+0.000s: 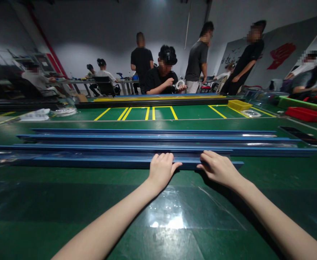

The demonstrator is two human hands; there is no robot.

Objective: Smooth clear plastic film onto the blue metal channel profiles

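Note:
Several long blue rails (120,146) lie side by side across the green table (66,202), running left to right. My left hand (161,169) rests on the nearest blue rail (93,161), fingers curled over its top edge and thumb out to the right. My right hand (218,168) grips the same rail a little further right, close to its right end, fingers bent over the top and thumb at the front edge. Both forearms reach forward from the bottom of the view.
A yellow bin (238,104) and a red tray (306,113) sit at the far right. Yellow floor-style lines (147,113) mark the green surface beyond the rails. A seated person (163,74) works opposite; other people stand or sit behind. White packets (35,115) lie far left.

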